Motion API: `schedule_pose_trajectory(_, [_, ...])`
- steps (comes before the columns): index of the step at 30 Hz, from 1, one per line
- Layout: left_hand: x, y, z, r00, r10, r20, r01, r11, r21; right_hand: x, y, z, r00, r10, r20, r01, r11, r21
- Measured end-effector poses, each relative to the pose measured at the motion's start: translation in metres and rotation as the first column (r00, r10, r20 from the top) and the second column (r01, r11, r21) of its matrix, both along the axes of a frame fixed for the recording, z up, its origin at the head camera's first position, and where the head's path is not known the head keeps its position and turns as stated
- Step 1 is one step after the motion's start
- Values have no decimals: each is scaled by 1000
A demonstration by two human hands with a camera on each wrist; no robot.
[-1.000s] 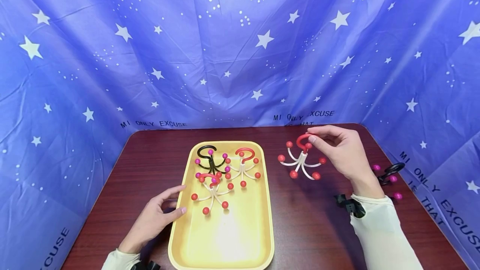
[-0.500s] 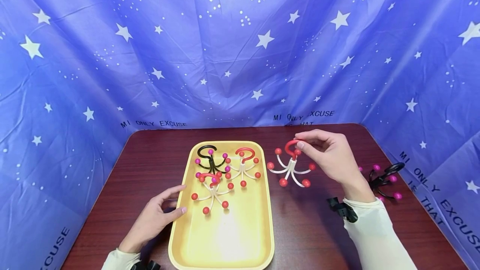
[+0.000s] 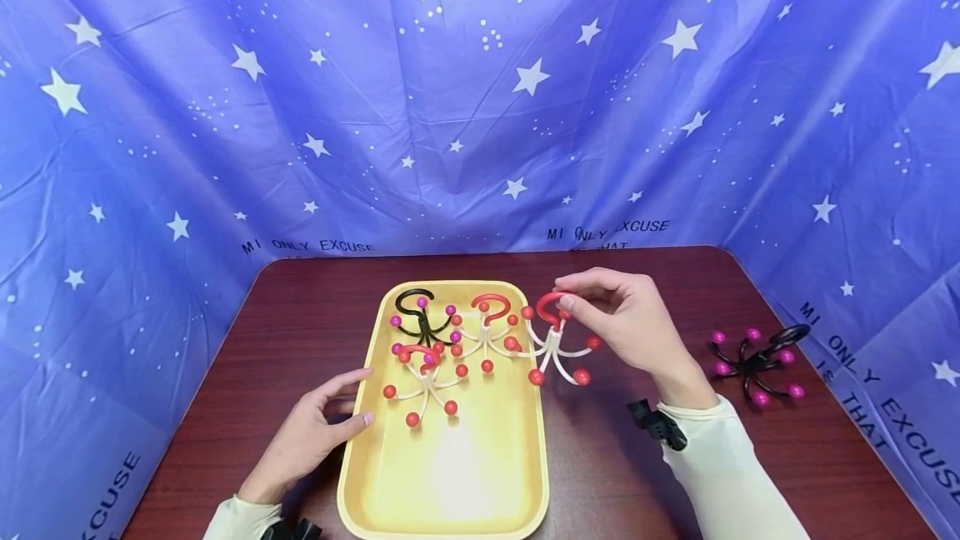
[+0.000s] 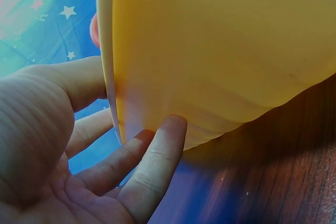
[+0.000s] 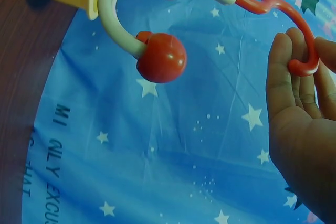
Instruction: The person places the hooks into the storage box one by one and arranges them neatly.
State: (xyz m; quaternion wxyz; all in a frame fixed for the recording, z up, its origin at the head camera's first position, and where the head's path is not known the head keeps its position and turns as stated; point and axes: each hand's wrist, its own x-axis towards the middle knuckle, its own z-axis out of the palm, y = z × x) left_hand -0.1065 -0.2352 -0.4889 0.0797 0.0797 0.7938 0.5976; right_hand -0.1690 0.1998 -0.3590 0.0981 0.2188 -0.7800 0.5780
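My right hand [image 3: 626, 327] pinches the red hook end of a white multi-arm hanging hook [image 3: 553, 343] with red ball tips. It hangs upright over the right rim of the yellow tray [image 3: 465, 473]; in the right wrist view its curved white arm [image 5: 107, 9] spreads away from the fingers. At the tray's left side my left hand [image 3: 307, 436] grips the rim, thumb over the edge and fingers against the outer wall, as the left wrist view shows. Inside the tray stand a black hook [image 3: 423, 327] with magenta balls and two white hooks, one behind [image 3: 485, 342], one in front [image 3: 427, 390].
Another black multi-arm hook [image 3: 753, 365] with magenta balls stands on the dark red-brown table [image 3: 622, 473], near its right edge. A blue curtain [image 3: 450, 107] with white stars encloses the table at the back and sides.
My right hand has carried the white hook leftward and slightly nearer, from beside the tray to over its right rim. The black hook at the right has come into full view. My left hand stays put.
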Motion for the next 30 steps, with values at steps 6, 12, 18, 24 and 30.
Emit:
schedule_pose_trajectory(6, [0, 0, 0, 1000, -5, -3, 5, 1000, 6, 1, -13, -3, 999, 49, 9, -49, 999, -15])
schedule_pose_trajectory(12, [-1, 0, 0, 1000, -8, -4, 8, 1000, 8, 4, -23, -5, 996, 85, 34, -84, 996, -20])
schedule_pose_trajectory(18, [-1, 0, 0, 1000, 1, 0, -1, 1000, 3, 7, -33, -10, 993, 112, 45, -110, 993, -29])
schedule_pose_trajectory(24, [-1, -1, -1, 1000, -1, 7, 1, 1000, 7, 8, -42, -13, 989, 138, 58, -135, 989, -54])
schedule_pose_trajectory(30, [-1, -1, -1, 1000, 1, 6, -1, 1000, 6, 9, -53, -18, 983, 167, 74, -164, 986, -43])
